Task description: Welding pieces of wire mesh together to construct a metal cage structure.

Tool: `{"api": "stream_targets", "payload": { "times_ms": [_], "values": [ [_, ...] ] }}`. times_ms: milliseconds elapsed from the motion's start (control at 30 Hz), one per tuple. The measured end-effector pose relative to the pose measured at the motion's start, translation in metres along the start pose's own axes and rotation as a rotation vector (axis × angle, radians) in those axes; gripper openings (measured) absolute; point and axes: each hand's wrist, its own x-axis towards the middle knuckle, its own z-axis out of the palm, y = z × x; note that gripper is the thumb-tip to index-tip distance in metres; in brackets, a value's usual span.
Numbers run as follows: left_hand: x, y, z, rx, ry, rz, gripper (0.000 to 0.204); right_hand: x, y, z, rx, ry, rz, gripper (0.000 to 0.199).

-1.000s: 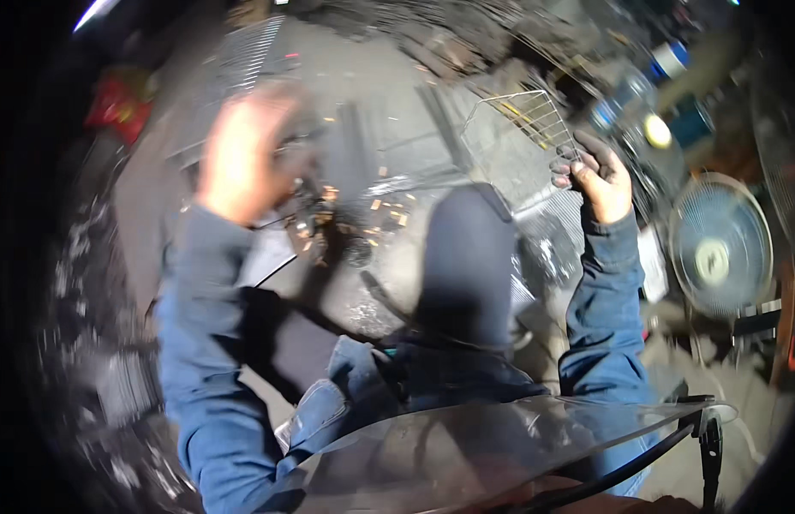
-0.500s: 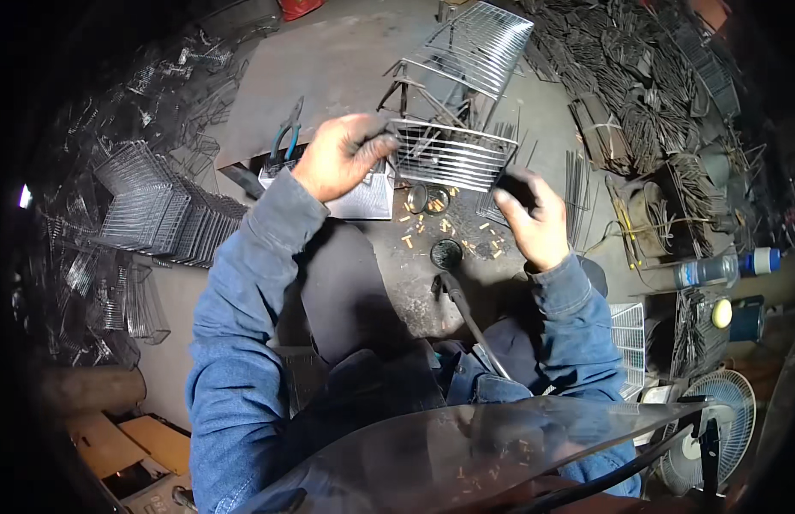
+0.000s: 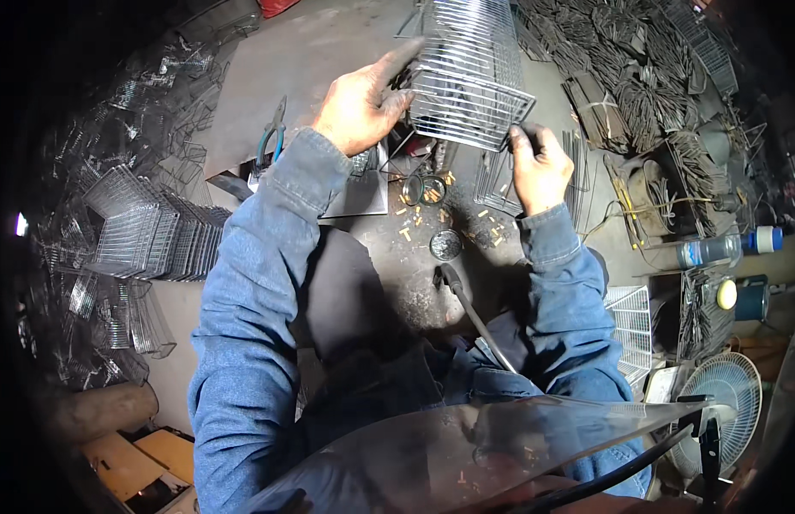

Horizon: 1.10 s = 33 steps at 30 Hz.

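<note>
A wire basket point(image 3: 470, 73) of closely spaced bright rods stands in front of me, its near end tilted toward me. My left hand point(image 3: 359, 107) is at its left side, thumb and fingers closing on the near left edge, with the fingertips partly hidden. My right hand point(image 3: 541, 167) pinches the near right corner between thumb and fingers. Below the basket, two small round dishes point(image 3: 423, 190) sit among scattered tan stubs, and another round dark dish point(image 3: 446, 244) lies closer to me. A torch-like tool with a dark head point(image 3: 449, 276) rests between my legs.
Blue-handled pliers point(image 3: 271, 141) stand left of my left hand, by a metal box. Stacked wire baskets point(image 3: 158, 227) and loose wire pieces fill the left. Bundled dark rods point(image 3: 616, 73) lie at the right, with a water bottle point(image 3: 708, 252) and a fan point(image 3: 719, 411). A clear visor point(image 3: 466, 454) crosses the lower view.
The wire basket has turned and moved farther away, showing its long rodded side. Both hands have moved forward with it, and the right hand now meets its near right corner.
</note>
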Motion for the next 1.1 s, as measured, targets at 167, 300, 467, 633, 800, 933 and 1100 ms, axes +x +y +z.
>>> {"api": "stream_targets", "payload": {
  "times_ms": [167, 300, 467, 633, 800, 933, 1100],
  "values": [
    [0.013, 0.009, -0.005, -0.206, -0.088, -0.027, 0.046, 0.009, 0.022, -0.009, -0.020, 0.016, 0.005, 0.014],
    [0.020, 0.031, -0.005, -0.242, -0.113, -0.048, 0.048, 0.008, 0.019, -0.010, 0.073, -0.028, 0.065, 0.014],
    [0.019, 0.036, 0.008, 0.111, -0.056, 0.092, 0.051, 0.014, 0.031, -0.015, 0.024, 0.009, -0.036, 0.012],
    [0.017, 0.039, 0.008, 0.441, -0.097, 0.175, 0.048, 0.004, 0.024, -0.014, 0.074, -0.074, 0.008, 0.009],
    [0.052, 0.061, 0.011, 0.440, -0.214, 0.067, 0.048, -0.003, 0.021, -0.014, 0.102, -0.074, 0.046, 0.008],
    [0.061, 0.070, 0.036, 0.625, -0.238, 0.189, 0.055, -0.001, 0.019, -0.016, 0.052, -0.053, 0.017, 0.010],
    [0.050, 0.082, 0.061, 0.741, -0.362, 0.036, 0.073, -0.003, 0.019, -0.014, 0.008, -0.050, 0.003, 0.010]
  ]
}}
